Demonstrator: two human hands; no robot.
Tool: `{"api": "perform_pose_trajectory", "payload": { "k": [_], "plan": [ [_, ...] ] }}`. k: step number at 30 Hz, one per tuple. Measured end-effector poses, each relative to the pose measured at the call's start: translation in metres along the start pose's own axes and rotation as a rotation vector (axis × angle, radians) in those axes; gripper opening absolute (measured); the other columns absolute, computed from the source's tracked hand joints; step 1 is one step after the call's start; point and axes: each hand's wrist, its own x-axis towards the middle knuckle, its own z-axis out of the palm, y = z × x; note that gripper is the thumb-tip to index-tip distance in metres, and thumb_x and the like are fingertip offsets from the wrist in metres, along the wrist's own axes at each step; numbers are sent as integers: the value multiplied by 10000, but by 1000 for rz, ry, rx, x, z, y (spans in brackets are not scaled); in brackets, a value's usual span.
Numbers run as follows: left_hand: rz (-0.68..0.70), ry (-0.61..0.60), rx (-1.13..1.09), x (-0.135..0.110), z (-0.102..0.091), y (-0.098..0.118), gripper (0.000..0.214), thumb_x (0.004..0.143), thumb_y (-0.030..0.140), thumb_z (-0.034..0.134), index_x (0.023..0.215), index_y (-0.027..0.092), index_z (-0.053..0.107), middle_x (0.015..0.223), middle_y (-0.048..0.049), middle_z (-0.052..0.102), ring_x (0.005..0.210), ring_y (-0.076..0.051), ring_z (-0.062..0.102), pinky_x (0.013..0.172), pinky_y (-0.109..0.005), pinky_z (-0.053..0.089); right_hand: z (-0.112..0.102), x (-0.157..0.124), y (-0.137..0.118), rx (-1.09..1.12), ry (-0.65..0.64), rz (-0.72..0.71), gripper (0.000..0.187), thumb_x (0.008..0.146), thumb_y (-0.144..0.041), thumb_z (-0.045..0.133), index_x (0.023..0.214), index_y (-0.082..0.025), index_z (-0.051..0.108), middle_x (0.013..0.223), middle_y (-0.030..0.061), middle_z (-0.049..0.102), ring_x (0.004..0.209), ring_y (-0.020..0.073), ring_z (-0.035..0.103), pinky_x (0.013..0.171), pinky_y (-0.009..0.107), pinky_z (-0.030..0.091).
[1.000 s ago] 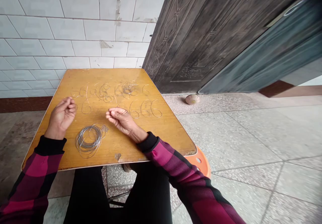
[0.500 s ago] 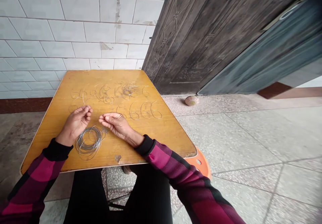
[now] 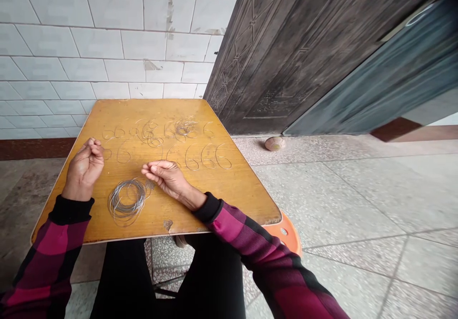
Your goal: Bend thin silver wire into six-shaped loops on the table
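Rows of wire sixes point(image 3: 207, 157) cover the far half of the table point(image 3: 232, 199), and a wire coil point(image 3: 127, 202) remains near. The left hand point(image 3: 84, 170) and right hand point(image 3: 162, 175) have fingers pinched closed; any gripped wire cannot be made out.

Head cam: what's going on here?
A person's left hand and right hand are over a yellow wooden tabletop, fingertips pinched together; any wire between them is too fine to see. A loose coil of thin silvery wire lies between the hands, nearer the person. Beyond them, rows of wire 6 shapes lie flat across the far part of the table, with a tangled patch among them.
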Motion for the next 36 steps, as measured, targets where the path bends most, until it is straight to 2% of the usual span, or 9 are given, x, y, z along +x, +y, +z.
{"api": "perform_pose_trajectory", "payload": {
  "k": [5, 7, 10, 13, 16, 21, 28, 33, 36],
  "plan": [
    [57, 48, -129, 3, -4, 8, 314, 901, -1, 446, 669, 149, 598, 681, 3, 589, 552, 1, 556, 519, -22, 489, -2, 2, -3, 53, 44, -7, 133, 697, -164, 786, 800, -144, 705, 849, 34, 741, 816, 113, 707, 782, 194, 579],
    [51, -2, -53, -1, -2, -4, 236, 858, 10, 530, 683, 143, 616, 696, 2, 602, 579, -7, 570, 536, -34, 487, -3, 4, -4, 79, 72, -11, 105, 728, -138, 758, 814, -145, 700, 871, 36, 737, 836, 111, 702, 810, 202, 574],
    [-77, -164, 174, -13, 5, -32, 69, 755, 63, 683, 792, 120, 672, 778, -31, 650, 635, -48, 599, 543, -98, 497, -4, 6, -5, 103, 83, -22, 93, 746, -124, 737, 826, -145, 695, 886, 34, 733, 847, 110, 698, 822, 207, 572],
    [-169, -277, 299, -28, 13, -57, 180, 695, 152, 761, 858, 112, 694, 826, -53, 676, 682, -84, 616, 575, -153, 505, -4, 7, -2, 104, 64, -21, 79, 757, -119, 723, 824, -152, 695, 885, 30, 733, 849, 107, 697, 816, 200, 574],
    [-160, -278, 297, -36, 18, -68, 189, 659, 195, 794, 801, 116, 696, 768, -36, 676, 670, -87, 610, 594, -170, 499, -2, 8, 2, 105, 30, -1, 64, 769, -121, 710, 825, -149, 697, 895, 39, 735, 860, 107, 696, 820, 197, 571],
    [-189, -283, 229, -35, 17, -68, 189, 661, 208, 793, 778, 124, 672, 756, -31, 679, 658, -87, 611, 589, -178, 486, -2, 8, 2, 111, -15, 4, 92, 755, -148, 728, 842, -150, 696, 892, 38, 743, 845, 103, 702, 772, 169, 579],
    [-170, -335, 217, -32, 14, -64, 191, 709, 232, 770, 806, 148, 628, 803, -30, 685, 702, -101, 625, 595, -185, 492, -5, 7, -7, 76, 20, -62, 132, 769, -211, 731, 889, -175, 690, 838, 16, 747, 738, 89, 701, 696, 166, 587],
    [-126, -359, 230, -31, 13, -62, 168, 744, 250, 746, 802, 149, 625, 766, -16, 659, 676, -92, 603, 586, -179, 488, -7, 8, -11, -108, 71, -131, 255, 718, -304, 768, 928, -178, 695, 786, 8, 737, 662, 87, 678, 641, 190, 576],
    [-115, -379, 251, -32, 13, -62, 163, 765, 268, 728, 801, 143, 630, 766, -19, 650, 667, -92, 592, 578, -182, 484, -9, 8, -10, -291, 94, -230, 346, 730, -355, 742, 1028, -191, 683, 774, 1, 721, 627, 88, 653, 619, 223, 564]
  ]
}}
